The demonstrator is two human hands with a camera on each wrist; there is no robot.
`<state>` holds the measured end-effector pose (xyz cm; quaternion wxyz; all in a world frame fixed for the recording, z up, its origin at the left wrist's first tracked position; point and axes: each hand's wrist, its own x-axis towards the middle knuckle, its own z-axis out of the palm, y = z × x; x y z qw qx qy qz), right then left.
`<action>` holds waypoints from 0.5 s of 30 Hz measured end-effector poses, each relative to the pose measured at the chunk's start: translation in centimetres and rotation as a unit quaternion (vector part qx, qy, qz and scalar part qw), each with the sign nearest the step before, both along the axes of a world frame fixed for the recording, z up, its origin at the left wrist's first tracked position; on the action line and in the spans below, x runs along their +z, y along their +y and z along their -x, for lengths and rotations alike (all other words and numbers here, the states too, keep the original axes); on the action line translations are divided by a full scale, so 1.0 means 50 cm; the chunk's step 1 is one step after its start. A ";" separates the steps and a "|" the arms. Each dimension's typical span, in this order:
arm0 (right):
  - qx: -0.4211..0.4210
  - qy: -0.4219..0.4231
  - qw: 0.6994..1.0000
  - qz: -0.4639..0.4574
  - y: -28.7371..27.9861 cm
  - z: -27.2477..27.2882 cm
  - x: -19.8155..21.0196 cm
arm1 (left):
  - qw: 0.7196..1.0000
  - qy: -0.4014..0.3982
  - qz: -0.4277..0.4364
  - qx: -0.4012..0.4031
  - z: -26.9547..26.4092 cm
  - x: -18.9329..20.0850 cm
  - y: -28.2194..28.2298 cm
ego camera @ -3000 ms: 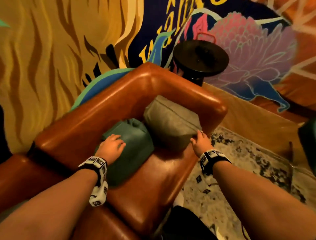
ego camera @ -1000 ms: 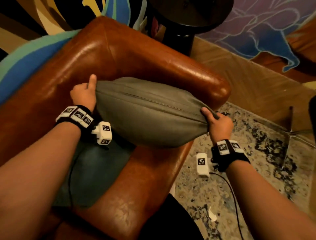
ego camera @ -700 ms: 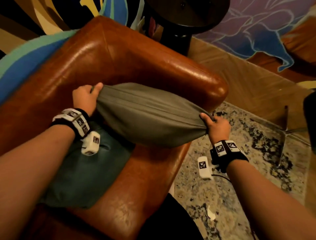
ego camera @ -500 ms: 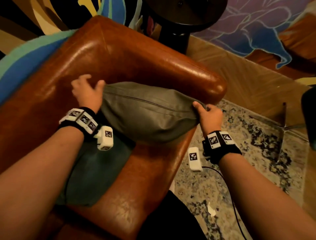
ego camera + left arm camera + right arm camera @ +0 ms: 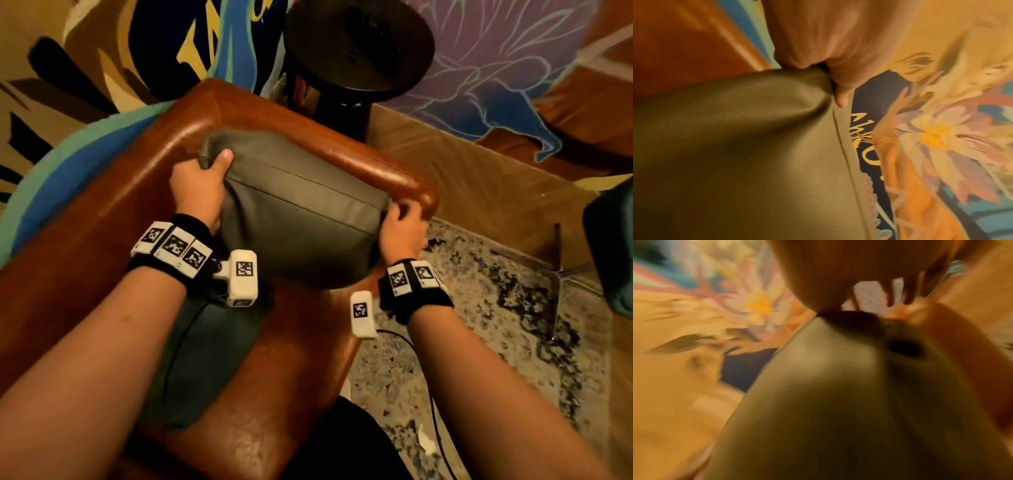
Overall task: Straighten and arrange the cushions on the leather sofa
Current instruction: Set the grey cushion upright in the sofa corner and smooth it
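Note:
An olive-grey cushion [image 5: 301,212] stands against the brown leather sofa's armrest [image 5: 383,164], in the corner by the backrest. My left hand [image 5: 202,181] grips its upper left corner, thumb on top; in the left wrist view the fingers [image 5: 840,91] pinch the cushion [image 5: 748,146] at its seam. My right hand [image 5: 400,226] holds the cushion's right corner by the armrest's end; the blurred right wrist view shows the cushion [image 5: 838,402] under that hand. A dark teal cushion [image 5: 202,353] lies flat on the seat, partly under my left forearm.
A round black side table [image 5: 359,48] stands behind the armrest. A painted mural wall [image 5: 85,61] runs behind the sofa. A patterned rug [image 5: 479,325] and wood floor [image 5: 462,171] lie to the right, with a dark chair [image 5: 609,253] at the right edge.
Both hands have pushed the olive-grey cushion up and back from above the seat into the corner against the armrest. The teal cushion has stayed flat on the seat.

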<state>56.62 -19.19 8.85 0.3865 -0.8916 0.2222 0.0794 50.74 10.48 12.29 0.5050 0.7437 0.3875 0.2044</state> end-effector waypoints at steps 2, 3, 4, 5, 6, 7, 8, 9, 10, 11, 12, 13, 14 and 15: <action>0.005 0.045 0.997 -0.069 -0.012 0.004 -0.057 | 0.999 0.017 0.034 0.037 0.001 -0.040 0.006; 0.026 0.042 0.994 -0.097 -0.006 0.011 -0.074 | 0.998 0.039 0.033 0.041 0.007 -0.055 0.002; 0.043 0.035 0.992 -0.110 0.003 0.017 -0.085 | 0.997 0.060 0.031 0.041 0.014 -0.075 0.001; 0.058 0.027 0.991 -0.113 0.012 0.020 -0.096 | 0.996 0.078 0.039 0.033 0.023 -0.094 -0.001; 0.077 0.040 0.991 -0.100 0.021 0.026 -0.106 | 0.994 0.091 0.054 0.020 0.033 -0.114 0.000; 0.098 0.060 0.990 -0.084 0.027 0.030 -0.124 | 0.992 0.105 0.070 0.008 0.043 -0.134 0.003; 0.117 0.086 0.986 -0.079 0.031 0.030 -0.148 | 0.990 0.114 0.080 -0.005 0.051 -0.150 0.005; 0.125 0.112 0.982 -0.086 0.029 0.031 -0.167 | 0.988 0.122 0.090 -0.012 0.057 -0.161 0.007; 0.110 0.133 0.978 -0.117 0.027 0.031 -0.173 | 0.988 0.118 0.100 -0.015 0.061 -0.172 0.010; 0.098 0.145 0.976 -0.128 0.023 0.024 -0.182 | 0.988 0.106 0.112 -0.015 0.063 -0.173 0.011; 0.083 0.165 0.974 -0.132 0.020 0.019 -0.193 | 0.988 0.095 0.119 -0.017 0.065 -0.177 0.014; 0.086 0.185 0.970 -0.129 0.021 0.015 -0.192 | 0.989 0.088 0.120 -0.020 0.064 -0.174 0.014; 0.107 0.192 0.970 -0.106 0.026 0.010 -0.190 | 0.990 0.087 0.108 -0.025 0.063 -0.175 0.016; 0.130 0.182 0.971 -0.085 0.030 0.005 -0.195 | 0.991 0.094 0.095 -0.028 0.063 -0.177 0.019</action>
